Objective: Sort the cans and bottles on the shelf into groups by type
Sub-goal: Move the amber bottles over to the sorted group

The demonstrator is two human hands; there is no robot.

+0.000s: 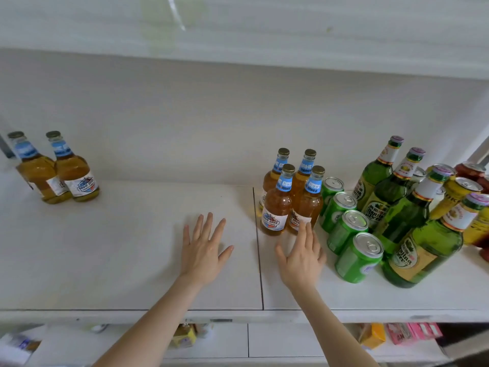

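Reaching across the front lip of the white shelf (pixel 119 282), both hands lie palm-down with fingers straight and spread, gripping nothing. The left hand (pixel 202 247) is over bare board, left of the seam (pixel 259 255) between panels; whether it touches the board cannot be told. The right hand (pixel 301 256), just right of that seam, has its fingertips (pixel 305 230) at the lower label of the nearest amber bottle (pixel 307 205). This is one of a block of four amber bottles (pixel 276 205) directly ahead of the hand, all upright, long axes vertical, caps up. To the right of the right hand, a row of green cans (pixel 357 258) runs away from the viewer, upright, pull-tabs up. Further right stand green bottles (pixel 420 250), necks up, appearing to lean outward in the wide-angle view. Behind these are a yellow can (pixel 449 205) and a red can (pixel 471 170). Far to the left of the left hand, near the back wall (pixel 185 128), two more amber bottles (pixel 74 176) stand touching, caps up.
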